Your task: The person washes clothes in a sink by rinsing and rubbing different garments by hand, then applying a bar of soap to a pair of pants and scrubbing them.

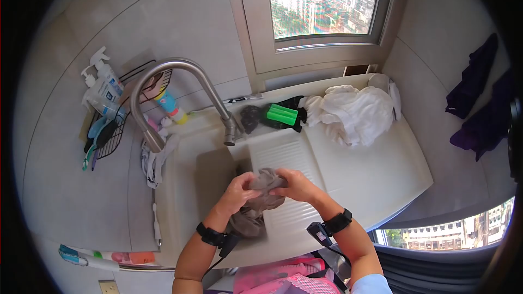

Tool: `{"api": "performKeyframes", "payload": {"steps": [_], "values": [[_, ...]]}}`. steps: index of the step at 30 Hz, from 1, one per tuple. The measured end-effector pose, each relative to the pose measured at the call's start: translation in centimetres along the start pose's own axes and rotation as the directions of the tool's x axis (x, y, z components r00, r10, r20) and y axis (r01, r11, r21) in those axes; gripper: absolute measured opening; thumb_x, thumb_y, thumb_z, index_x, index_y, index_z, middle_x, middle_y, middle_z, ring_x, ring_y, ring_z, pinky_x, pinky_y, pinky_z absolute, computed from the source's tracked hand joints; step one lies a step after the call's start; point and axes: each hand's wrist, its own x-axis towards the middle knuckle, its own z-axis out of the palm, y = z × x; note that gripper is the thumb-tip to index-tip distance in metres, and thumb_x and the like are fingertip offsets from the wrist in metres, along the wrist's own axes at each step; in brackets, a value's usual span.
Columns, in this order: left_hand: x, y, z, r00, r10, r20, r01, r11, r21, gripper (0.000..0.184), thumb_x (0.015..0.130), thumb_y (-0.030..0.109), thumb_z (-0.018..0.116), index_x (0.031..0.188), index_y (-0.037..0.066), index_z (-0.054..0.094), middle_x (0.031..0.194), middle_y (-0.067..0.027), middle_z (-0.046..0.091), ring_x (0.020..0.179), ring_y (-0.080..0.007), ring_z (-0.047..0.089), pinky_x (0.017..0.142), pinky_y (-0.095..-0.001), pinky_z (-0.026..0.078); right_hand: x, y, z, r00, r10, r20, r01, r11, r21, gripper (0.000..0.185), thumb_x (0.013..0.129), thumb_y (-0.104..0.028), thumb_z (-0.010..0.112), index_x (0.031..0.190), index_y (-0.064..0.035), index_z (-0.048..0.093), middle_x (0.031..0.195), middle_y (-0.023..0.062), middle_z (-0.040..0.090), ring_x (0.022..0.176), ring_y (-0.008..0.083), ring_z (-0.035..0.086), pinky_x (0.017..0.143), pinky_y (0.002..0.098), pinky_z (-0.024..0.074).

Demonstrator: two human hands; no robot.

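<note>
A wet-looking grey-brown cloth (266,198) is bunched between my two hands, over the border of the sink basin and the ribbed washboard (289,158). My left hand (238,191) pinches its left side with the fingers closed. On the other side my right hand (296,186) grips the upper right part, thumb and fingers curled on the fabric. The lower folds of the cloth hang down toward the basin (201,196). What kind of garment it is, I cannot make out.
A curved metal faucet (188,65) arches over the basin. Behind the washboard, a green soap bar (283,114) lies on black cloth beside a white cloth heap (357,111). A wire rack (111,139) with bottles and brushes hangs left. Dark cloths (474,81) hang right.
</note>
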Motion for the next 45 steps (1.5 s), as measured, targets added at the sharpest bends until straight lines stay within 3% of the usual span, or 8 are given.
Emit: {"api": "performKeyframes", "payload": {"steps": [19,21,23,25,27,33,37,45], "values": [[1.3,-2.2,1.6,0.936,-0.226,-0.269,-0.010,0.747,-0.665,0.018,0.089,0.020,0.047,0.096,0.005,0.055,0.083,-0.0034,0.059,0.075,-0.0123,0.058,0.072,-0.0240,0.047,0.5,-0.4,3.7,0.922,-0.125,-0.367,0.298,0.835,0.464,0.015,0.068,-0.011,0.069,0.066,-0.0044,0.055,0.066,0.0077,0.056,0.065,0.0142,0.051,0.062,0.0302,0.0422],[-0.2,-5.7,0.7,0.981,0.137,0.135,0.021,0.620,-0.784,0.023,0.089,0.029,0.046,0.097,0.008,0.052,0.088,-0.0036,0.056,0.078,-0.0137,0.056,0.071,-0.0280,0.047,1.1,1.1,8.7,0.840,-0.364,-0.403,0.429,0.900,0.082,0.011,0.070,-0.006,0.063,0.063,-0.0057,0.053,0.070,0.0052,0.059,0.068,0.0146,0.055,0.063,0.0291,0.0454],[0.1,-5.0,2.9,0.991,-0.130,-0.024,0.059,0.596,-0.801,0.025,0.088,0.033,0.047,0.092,0.009,0.050,0.083,-0.0025,0.052,0.076,-0.0141,0.053,0.069,-0.0293,0.046,1.5,1.1,9.8,0.755,-0.476,-0.450,0.426,0.879,-0.215,0.006,0.066,-0.002,0.059,0.065,-0.0064,0.056,0.069,0.0068,0.060,0.066,0.0176,0.058,0.061,0.0302,0.0465],[0.4,-3.1,4.0,0.915,-0.359,-0.182,0.141,0.708,-0.692,0.028,0.087,0.036,0.048,0.086,0.009,0.048,0.079,-0.0013,0.048,0.074,-0.0144,0.051,0.067,-0.0305,0.045,2.9,3.9,8.1,0.711,-0.462,-0.531,0.345,0.886,-0.308,0.005,0.071,-0.008,0.060,0.067,-0.0066,0.058,0.063,0.0090,0.056,0.057,0.0161,0.057,0.054,0.0298,0.0455],[0.2,-1.5,4.1,0.886,-0.330,-0.325,0.144,0.864,-0.483,0.034,0.088,0.039,0.047,0.072,0.010,0.047,0.068,0.0018,0.042,0.063,-0.0101,0.041,0.058,-0.0250,0.038,2.9,3.0,4.5,0.924,0.225,-0.309,-0.207,0.974,0.090,0.017,0.080,-0.021,0.059,0.075,-0.0052,0.059,0.062,0.0044,0.055,0.059,0.0103,0.053,0.057,0.0273,0.0449],[0.9,-0.1,1.5,0.916,0.093,-0.391,-0.121,0.992,-0.047,0.028,0.090,0.030,0.048,0.075,0.006,0.050,0.069,0.0057,0.043,0.062,-0.0049,0.037,0.053,-0.0220,0.034,1.0,2.8,3.0,0.936,0.057,0.346,-0.251,0.797,0.549,0.026,0.085,-0.024,0.057,0.097,-0.0005,0.057,0.084,-0.0017,0.057,0.071,0.0056,0.051,0.064,0.0189,0.0422],[-0.3,0.0,0.6,0.775,0.394,-0.494,-0.043,0.812,0.582,0.021,0.080,0.021,0.062,0.082,0.003,0.051,0.075,-0.0015,0.052,0.069,-0.0080,0.046,0.060,-0.0246,0.041,0.6,1.4,3.0,0.981,0.137,0.137,-0.193,0.721,0.665,0.028,0.085,-0.027,0.057,0.095,-0.0011,0.055,0.079,-0.0002,0.057,0.069,0.0054,0.051,0.058,0.0219,0.0436],[-2.4,-0.3,2.6,0.927,0.212,-0.309,-0.033,0.868,0.496,0.017,0.072,0.004,0.066,0.077,0.002,0.051,0.070,0.0006,0.051,0.056,-0.0061,0.044,0.053,-0.0220,0.038,0.5,0.9,3.9,0.990,0.079,-0.117,-0.001,0.829,0.559,0.019,0.079,-0.020,0.060,0.084,-0.0022,0.057,0.076,0.0051,0.059,0.058,0.0125,0.053,0.054,0.0274,0.0449]]}}
